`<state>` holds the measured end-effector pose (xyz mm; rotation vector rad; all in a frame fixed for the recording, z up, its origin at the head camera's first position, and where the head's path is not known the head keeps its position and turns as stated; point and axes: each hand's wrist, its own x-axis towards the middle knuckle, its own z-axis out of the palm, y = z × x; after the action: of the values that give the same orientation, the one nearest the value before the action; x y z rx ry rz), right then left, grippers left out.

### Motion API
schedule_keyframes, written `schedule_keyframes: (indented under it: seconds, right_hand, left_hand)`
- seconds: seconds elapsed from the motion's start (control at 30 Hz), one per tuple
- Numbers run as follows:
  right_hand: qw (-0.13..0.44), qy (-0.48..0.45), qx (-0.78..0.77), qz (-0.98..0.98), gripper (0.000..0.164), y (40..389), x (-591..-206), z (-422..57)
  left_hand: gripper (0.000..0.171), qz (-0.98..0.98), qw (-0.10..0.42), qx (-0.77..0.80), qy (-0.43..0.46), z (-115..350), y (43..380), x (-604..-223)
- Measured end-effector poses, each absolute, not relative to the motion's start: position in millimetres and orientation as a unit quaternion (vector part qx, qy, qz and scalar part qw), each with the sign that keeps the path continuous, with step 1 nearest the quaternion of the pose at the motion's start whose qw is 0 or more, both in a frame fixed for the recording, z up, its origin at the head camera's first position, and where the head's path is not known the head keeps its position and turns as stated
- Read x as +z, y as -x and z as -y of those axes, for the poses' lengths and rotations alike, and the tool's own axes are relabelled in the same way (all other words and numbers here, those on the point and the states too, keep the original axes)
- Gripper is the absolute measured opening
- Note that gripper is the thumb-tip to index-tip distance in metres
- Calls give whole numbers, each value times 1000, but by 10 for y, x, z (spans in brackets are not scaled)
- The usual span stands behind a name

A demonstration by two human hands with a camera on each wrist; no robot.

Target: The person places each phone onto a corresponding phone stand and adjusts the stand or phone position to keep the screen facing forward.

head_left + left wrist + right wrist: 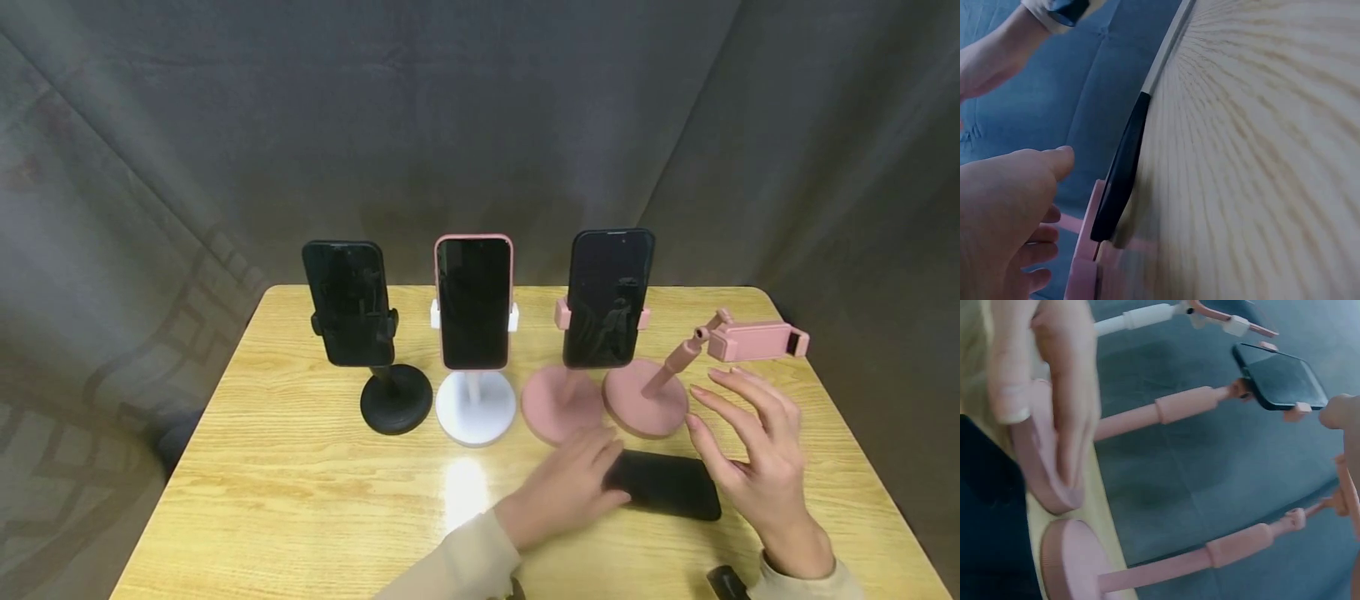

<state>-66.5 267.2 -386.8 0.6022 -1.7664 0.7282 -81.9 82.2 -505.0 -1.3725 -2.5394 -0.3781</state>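
A black phone [663,483] lies flat on the table before two pink phone stands. My left hand [566,487] reaches over its left end, fingers extended; in the left wrist view a gap shows between that hand [1007,212] and the phone [1122,165]. My right hand [761,454] is raised right of the phone, fingers spread and loosely bent, holding nothing. Just beyond it is the phoneless pink stand, its clamp [757,342] turned sideways on a bent arm. Part of the right hand [1341,415] shows at the right wrist view's edge.
Three stands hold upright phones: a black stand [396,400], a white stand [476,408] with a pink-edged phone [474,304], and a pink stand [558,404] with a dark phone [609,300]. A grey curtain [480,125] hangs behind the wooden table [300,483].
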Motion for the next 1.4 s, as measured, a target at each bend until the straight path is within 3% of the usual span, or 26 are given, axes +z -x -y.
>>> schedule_keyframes:
  seconds: [0.17, 0.47, 0.67, 0.97, 1.4]
  right_hand:
    - [492, -302, 315, 753, 36, 686, -3923, -2586]
    - [297, -323, 322, 839, 38, 709, -4134, -2604]
    - [207, -317, 292, 878, 60, 753, -4418, -2700]
    - [72, -287, 253, 921, 71, 692, -4607, -2720]
    - [41, -259, 240, 935, 78, 636, -4716, -2723]
  left_hand:
    - [65, 863, 125, -141, 469, -725, 801, -5058]
    - [65, 863, 104, -140, 474, -525, 690, -5050]
    - [63, 857, 122, -153, 476, -375, 651, -5012]
    - [60, 867, 124, -149, 460, -233, 625, -5051]
    - [54, 884, 112, -171, 419, 35, 553, -5019]
